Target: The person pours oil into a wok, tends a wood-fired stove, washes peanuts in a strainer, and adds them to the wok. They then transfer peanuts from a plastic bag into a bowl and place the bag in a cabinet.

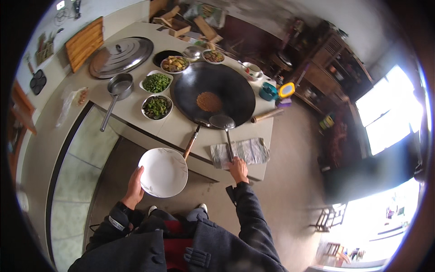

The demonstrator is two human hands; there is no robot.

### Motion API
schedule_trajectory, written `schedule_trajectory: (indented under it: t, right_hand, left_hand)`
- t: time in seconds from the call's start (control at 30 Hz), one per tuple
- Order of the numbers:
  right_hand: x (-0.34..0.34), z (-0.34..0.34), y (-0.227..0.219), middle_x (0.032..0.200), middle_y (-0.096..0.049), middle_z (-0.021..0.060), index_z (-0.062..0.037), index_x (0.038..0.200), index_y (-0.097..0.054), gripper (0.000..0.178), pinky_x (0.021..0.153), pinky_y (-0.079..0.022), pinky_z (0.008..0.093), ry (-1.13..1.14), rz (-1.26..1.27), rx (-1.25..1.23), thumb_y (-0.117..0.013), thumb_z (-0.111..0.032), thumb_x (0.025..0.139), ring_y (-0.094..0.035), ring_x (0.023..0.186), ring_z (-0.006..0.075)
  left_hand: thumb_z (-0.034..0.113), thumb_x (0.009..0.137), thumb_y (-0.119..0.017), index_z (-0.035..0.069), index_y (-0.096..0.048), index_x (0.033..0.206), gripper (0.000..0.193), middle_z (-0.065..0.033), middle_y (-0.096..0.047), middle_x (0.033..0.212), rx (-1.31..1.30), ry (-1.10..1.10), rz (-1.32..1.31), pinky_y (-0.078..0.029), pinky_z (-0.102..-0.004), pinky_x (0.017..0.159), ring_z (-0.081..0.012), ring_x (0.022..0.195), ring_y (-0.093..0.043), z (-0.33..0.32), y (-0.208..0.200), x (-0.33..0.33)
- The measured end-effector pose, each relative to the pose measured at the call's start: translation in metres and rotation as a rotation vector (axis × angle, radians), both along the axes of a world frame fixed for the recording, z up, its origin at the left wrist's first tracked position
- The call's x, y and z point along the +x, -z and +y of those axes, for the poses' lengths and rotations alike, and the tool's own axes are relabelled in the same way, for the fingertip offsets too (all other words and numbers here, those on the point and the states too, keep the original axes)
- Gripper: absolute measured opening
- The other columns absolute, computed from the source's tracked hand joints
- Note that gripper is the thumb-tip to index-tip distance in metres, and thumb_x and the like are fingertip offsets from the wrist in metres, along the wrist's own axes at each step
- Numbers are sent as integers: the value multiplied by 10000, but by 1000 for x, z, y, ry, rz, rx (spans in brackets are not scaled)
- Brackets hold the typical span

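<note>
My left hand (133, 187) grips the rim of a white plate (163, 173) with a faint leaf pattern, held in front of the counter edge with its bare inside facing up. My right hand (239, 169) is closed round the handle of a metal ladle (222, 121), whose head lies over the near rim of a big black wok (238, 93). Brown food or liquid (209, 102) sits at the bottom of the wok. Beside the ladle, a wooden-handled utensil (192, 142) leans on the same rim. A folded striped cloth (254, 151) lies under the ladle's handle.
Left of the wok stand bowls of chopped greens (156, 83) and dark green vegetables (157, 107), plus a saucepan (119, 86) whose handle overhangs the edge. Behind are other food bowls (175, 64) and a large lid (121, 56). A rolling pin (267, 115) and teal container (268, 91) sit right.
</note>
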State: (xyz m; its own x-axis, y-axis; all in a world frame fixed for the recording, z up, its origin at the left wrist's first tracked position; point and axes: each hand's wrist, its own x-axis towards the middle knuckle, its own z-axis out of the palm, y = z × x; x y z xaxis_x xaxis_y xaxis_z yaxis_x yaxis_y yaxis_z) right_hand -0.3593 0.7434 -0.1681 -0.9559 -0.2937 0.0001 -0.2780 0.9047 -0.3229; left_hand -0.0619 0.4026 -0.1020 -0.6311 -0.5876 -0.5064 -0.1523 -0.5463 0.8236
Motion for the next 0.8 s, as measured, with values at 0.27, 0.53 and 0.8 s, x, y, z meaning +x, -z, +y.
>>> schedule_trajectory:
  t: [0.27,0.53,0.8]
  right_hand:
    - [-41,-4,12,935,-663,226,-4,983,-545,389,823,-501,453,-91,-391,-181,-665,-311,777,-647,926,386]
    - [-26,-111,35,712,-665,205,121,842,-585,375,529,-564,360,-61,-825,-589,-683,-233,772,-687,583,266]
    - [-13,-131,24,682,-674,182,140,762,-639,427,484,-588,318,-226,-614,-377,-666,-284,808,-687,555,233]
  left_hand:
    - [352,964,-543,46,-497,1321,472,-58,-575,1256,66,-188,155,-444,-329,953,-171,1145,-552,100,-23,-1]
    - [327,988,-509,35,-484,1319,442,-67,-555,1281,62,-247,247,-419,-331,979,-169,1168,-529,123,-30,18]
    - [319,1005,-469,21,-478,1322,435,-77,-549,1283,-521,-131,180,-401,-324,998,-175,1185,-520,121,-34,37]
